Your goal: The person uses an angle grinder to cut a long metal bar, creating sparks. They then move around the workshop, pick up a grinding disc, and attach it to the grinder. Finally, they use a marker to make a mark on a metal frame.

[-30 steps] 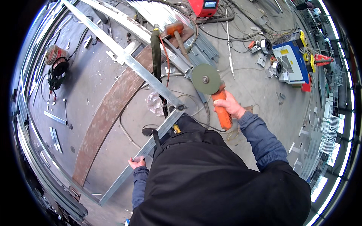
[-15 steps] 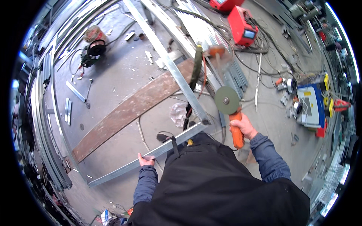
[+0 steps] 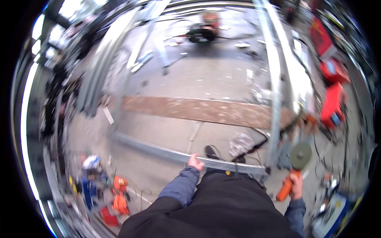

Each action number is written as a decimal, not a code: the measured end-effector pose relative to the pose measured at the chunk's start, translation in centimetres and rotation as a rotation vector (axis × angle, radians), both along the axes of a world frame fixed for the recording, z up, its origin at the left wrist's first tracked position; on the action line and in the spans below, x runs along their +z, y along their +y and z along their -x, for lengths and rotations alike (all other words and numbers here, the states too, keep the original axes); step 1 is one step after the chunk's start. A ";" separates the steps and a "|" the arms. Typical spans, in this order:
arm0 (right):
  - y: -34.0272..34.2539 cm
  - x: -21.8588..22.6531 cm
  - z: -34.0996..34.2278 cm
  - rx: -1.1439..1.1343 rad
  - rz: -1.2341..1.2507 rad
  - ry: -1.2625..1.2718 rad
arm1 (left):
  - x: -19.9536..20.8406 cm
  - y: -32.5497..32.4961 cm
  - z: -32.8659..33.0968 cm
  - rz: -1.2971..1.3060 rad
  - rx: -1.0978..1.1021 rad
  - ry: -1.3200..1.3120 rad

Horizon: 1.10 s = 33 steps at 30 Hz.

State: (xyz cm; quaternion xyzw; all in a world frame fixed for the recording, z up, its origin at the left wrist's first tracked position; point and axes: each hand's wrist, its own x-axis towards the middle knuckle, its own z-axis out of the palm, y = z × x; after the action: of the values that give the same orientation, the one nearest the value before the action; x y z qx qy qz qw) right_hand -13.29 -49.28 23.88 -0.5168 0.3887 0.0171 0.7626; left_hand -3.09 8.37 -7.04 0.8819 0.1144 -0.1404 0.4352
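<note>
Gripped orange grinder (image 3: 285, 190) in right hand (image 3: 295, 185), view swung left, plank (image 3: 186, 109) now crosswise

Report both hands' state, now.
Left hand: touching the metal bar; blurred, so its grip cannot be told.
Right hand: closed, holding the orange grinder.

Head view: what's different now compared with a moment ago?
The view swung to the person's left, carrying the nearest red boxy machine rightward and downward. Nothing was grasped or released: the right hand still holds the orange, green-disc grinder; the left hand stays on the silver metal bar.
</note>
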 end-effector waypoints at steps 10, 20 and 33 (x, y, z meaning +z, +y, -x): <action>7.6 0.2 -7.4 0.377 -0.056 0.035 | 4.9 -3.2 -3.6 1.010 1.422 0.290; 27.5 0.6 -17.9 0.528 -0.183 -0.038 | 7.5 19.4 -9.8 0.934 1.442 0.208; 69.0 4.8 -31.1 0.450 -0.432 -0.083 | 7.7 37.5 -12.9 1.179 1.105 0.707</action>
State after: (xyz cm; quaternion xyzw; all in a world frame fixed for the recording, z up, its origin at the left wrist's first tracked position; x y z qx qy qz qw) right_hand 17.77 19.68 28.70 -0.4161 0.2203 0.2468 0.8470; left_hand 9.78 45.90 0.71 0.2376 0.5613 -0.2107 0.7643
